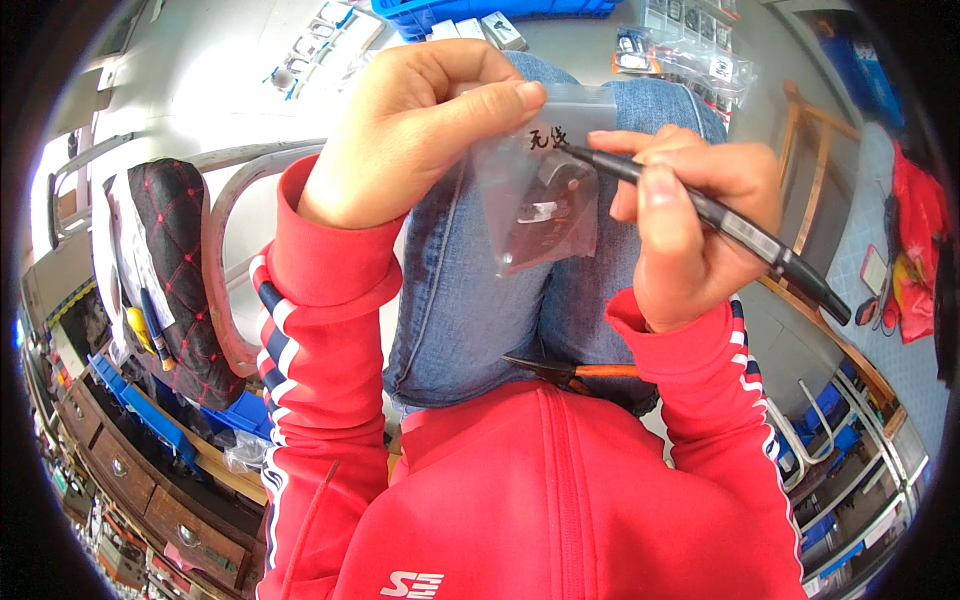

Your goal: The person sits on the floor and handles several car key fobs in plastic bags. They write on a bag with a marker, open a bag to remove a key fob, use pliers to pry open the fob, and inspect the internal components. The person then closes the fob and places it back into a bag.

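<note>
My left hand (425, 130) pinches the top edge of a clear plastic zip bag (508, 205) between thumb and fingers, holding it above my knees. A small dark part with a pale label (545, 211) shows through the bag's lower half. Black handwriting marks the upper face of the bag. Gripped in my right hand (690, 205) is a black marker pen (745, 228), its tip at the end of the writing, touching or almost touching the plastic. Orange-handled pliers (575, 370) lie on my lap, partly hidden by my jacket and sleeve.
Packaged small parts (690, 45) lie on the floor ahead at right, and more packets (312, 45) at left. A blue crate (490, 12) stands ahead with small boxes before it. A quilted black chair cushion (180, 265) is at left, a wooden drawer cabinet (150, 490) lower left.
</note>
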Demonstrator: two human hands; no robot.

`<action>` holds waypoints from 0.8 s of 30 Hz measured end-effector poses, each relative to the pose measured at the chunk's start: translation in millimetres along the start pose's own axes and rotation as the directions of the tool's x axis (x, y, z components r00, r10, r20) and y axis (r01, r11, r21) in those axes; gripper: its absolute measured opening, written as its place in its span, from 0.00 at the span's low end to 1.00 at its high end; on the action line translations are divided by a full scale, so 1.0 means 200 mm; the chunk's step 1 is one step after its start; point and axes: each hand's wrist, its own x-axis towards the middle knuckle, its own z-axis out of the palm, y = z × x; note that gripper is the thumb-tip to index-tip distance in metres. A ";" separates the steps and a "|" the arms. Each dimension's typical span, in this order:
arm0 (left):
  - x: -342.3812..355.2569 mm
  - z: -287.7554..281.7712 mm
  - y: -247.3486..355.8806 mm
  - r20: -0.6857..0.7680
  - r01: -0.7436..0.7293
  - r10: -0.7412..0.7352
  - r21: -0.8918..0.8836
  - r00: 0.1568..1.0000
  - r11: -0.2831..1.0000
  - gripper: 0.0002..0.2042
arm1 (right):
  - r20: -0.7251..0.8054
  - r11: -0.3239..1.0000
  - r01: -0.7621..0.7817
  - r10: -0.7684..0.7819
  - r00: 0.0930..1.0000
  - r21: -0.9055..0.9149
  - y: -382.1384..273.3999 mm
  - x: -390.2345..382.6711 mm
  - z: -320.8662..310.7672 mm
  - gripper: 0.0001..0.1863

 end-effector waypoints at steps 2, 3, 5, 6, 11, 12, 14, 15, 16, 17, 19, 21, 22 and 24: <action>0.00 -0.01 -0.01 0.001 -0.005 0.005 -0.013 1.000 1.000 0.10 | 0.062 0.983 0.097 -0.108 0.992 0.153 0.00 0.02 -0.02 0.05; 0.00 0.00 -0.01 -0.002 -0.020 0.020 -0.014 1.000 1.000 0.10 | 0.088 0.984 0.143 -0.153 0.984 0.109 0.00 0.02 -0.03 0.05; 0.00 0.00 -0.02 -0.010 -0.068 0.068 0.032 0.998 0.997 0.10 | 0.028 0.990 0.127 -0.129 0.991 0.057 -0.01 0.03 -0.02 0.07; 0.00 0.01 -0.03 -0.014 -0.102 0.103 0.079 0.995 0.992 0.10 | 0.015 0.994 0.111 -0.111 0.994 -0.007 -0.02 0.03 -0.03 0.08; -0.05 0.06 0.02 -0.310 -0.369 0.459 0.307 0.832 0.877 0.38 | 0.042 0.960 -0.249 0.245 0.969 0.130 -0.22 0.05 -0.03 0.12; -0.09 0.07 0.05 -0.355 -0.262 0.318 0.197 0.879 0.945 0.49 | 0.126 0.947 -0.270 0.250 0.960 0.176 -0.27 0.06 -0.04 0.12; -0.18 0.11 0.10 -0.342 -0.311 0.255 -0.118 0.904 0.943 0.41 | 0.207 0.945 -0.258 0.217 0.954 0.200 -0.34 0.07 -0.02 0.11; -0.21 0.13 0.12 -0.333 -0.287 0.224 -0.153 0.916 0.946 0.42 | 0.196 0.957 -0.241 0.209 0.958 0.160 -0.36 0.08 -0.01 0.11; -0.24 0.15 0.13 -0.324 -0.262 0.192 -0.188 0.926 0.946 0.44 | 0.180 0.965 -0.234 0.210 0.961 0.122 -0.39 0.08 0.00 0.10; -0.26 0.16 0.14 -0.298 -0.291 0.236 -0.156 0.925 0.944 0.45 | 0.162 0.965 -0.244 0.226 0.961 0.098 -0.41 0.08 0.01 0.10; -0.28 0.17 0.14 -0.240 -0.350 0.320 -0.093 0.916 0.932 0.47 | 0.187 0.979 -0.197 0.183 0.965 0.060 -0.43 0.08 0.03 0.09; -0.30 0.18 0.12 -0.180 -0.409 0.397 -0.035 0.900 0.912 0.49 | 0.203 0.976 -0.210 0.194 0.960 0.056 -0.45 0.07 0.03 0.08; -0.32 0.18 0.12 -0.144 -0.419 0.412 -0.022 0.900 0.908 0.51 | 0.238 0.982 -0.186 0.178 0.955 0.013 -0.46 0.06 0.03 0.07; -0.35 0.18 0.10 -0.079 -0.455 0.448 -0.128 0.890 0.881 0.33 | 0.319 0.980 -0.182 0.200 0.927 -0.085 -0.47 0.05 0.02 0.07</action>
